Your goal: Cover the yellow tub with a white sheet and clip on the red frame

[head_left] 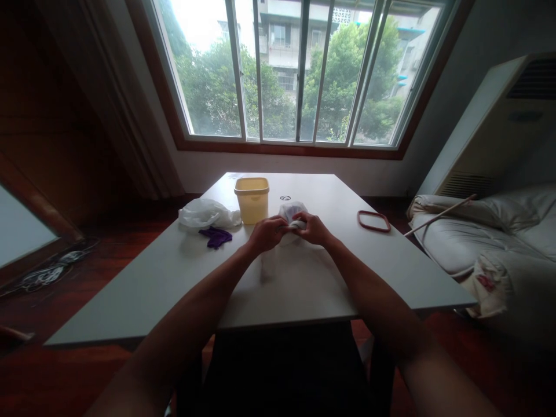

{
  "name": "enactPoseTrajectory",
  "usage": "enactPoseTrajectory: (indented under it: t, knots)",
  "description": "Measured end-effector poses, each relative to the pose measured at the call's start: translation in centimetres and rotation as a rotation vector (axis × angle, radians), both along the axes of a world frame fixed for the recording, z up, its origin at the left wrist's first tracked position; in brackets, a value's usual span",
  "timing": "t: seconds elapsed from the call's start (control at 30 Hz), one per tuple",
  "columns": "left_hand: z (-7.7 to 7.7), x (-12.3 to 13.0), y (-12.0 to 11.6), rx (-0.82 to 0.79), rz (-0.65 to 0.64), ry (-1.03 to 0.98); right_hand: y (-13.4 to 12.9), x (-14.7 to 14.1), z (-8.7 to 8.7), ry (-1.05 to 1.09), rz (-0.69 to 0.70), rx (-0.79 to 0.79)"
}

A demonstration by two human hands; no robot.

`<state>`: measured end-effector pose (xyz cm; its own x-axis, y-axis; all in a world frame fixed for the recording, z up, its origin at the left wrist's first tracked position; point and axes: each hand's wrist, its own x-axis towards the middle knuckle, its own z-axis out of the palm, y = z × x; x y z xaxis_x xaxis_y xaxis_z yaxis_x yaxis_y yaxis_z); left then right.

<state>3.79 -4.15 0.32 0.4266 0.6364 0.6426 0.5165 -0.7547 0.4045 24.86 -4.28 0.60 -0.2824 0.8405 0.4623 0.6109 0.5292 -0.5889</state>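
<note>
Table (143,295): white, near a window (299,75)
Left hand (267,231): fingers pinched on see-through bag (293,207)
Right hand (313,227): fingers pinched there too
Bag: mid-table, near yellow tub (252,204)
Risk: hard pulling could tear it

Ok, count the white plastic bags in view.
2: a crumpled bag beside the yellow tub, and a held bag between left hand and right hand. More may be hidden.

I get daylight from the window (299,72), the sky (200,23) blown white and a pale glare on the table (304,180). Backlit, the left hand (267,233) and right hand (314,228) look dark and soft; the floor (115,240) sinks into dimness, and wide-angle stretch smears the sofa (460,240).
</note>
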Motion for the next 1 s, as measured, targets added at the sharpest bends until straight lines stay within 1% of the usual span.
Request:
enactPoseTrajectory:
  t: [0.07, 0.17, 0.27, 0.33, 0.4, 0.5, 0.57, 0.63, 0.7, 0.8, 0.87, 0.93, 1.0]
  knots:
    - [-0.3, 0.1, 0.2, -0.101, -0.083, -0.071, 0.1, 0.0, -0.1, -0.010, -0.023, 0.016]
    - [-0.7, 0.4, 0.3, -0.294, -0.155, -0.181, 0.2, 0.0, -0.3, -0.014, -0.042, 0.035]
    - [-1.1, 0.6, 0.2, -0.491, -0.301, -0.272, 0.2, -0.1, -0.4, -0.006, -0.073, 0.063]
    - [-1.2, 0.8, 0.2, -0.547, -0.340, -0.287, 0.2, -0.2, -0.3, 0.004, -0.089, 0.084]
    - [-1.3, 0.8, 0.2, -0.538, -0.299, -0.295, 0.2, -0.3, -0.2, 0.017, -0.092, 0.120]
    - [-1.3, 0.5, 0.5, -0.461, -0.157, -0.297, 0.1, -0.4, 0.0, 0.028, -0.087, 0.206]
    - [-1.2, 0.3, 0.7, -0.396, -0.056, -0.264, 0.0, -0.4, 0.1, 0.006, -0.089, 0.254]
    - [-1.1, 0.2, 0.7, -0.347, -0.001, -0.222, 0.0, -0.5, 0.1, -0.029, -0.097, 0.275]
    - [-0.9, 0.2, 0.6, -0.309, -0.024, -0.192, 0.1, -0.5, 0.1, -0.058, -0.101, 0.275]
    - [-0.7, 0.3, 0.1, -0.260, -0.154, -0.149, 0.1, -0.4, -0.1, -0.092, -0.102, 0.271]
    - [-0.6, 0.5, -0.3, -0.236, -0.210, -0.075, 0.2, -0.3, -0.2, -0.118, -0.106, 0.275]
    - [-0.5, 0.6, -0.7, -0.206, -0.205, 0.009, 0.2, -0.4, -0.2, -0.138, -0.112, 0.278]
    - [-0.4, 0.7, -1.0, -0.179, -0.167, 0.053, 0.1, -0.5, -0.2, -0.146, -0.121, 0.288]
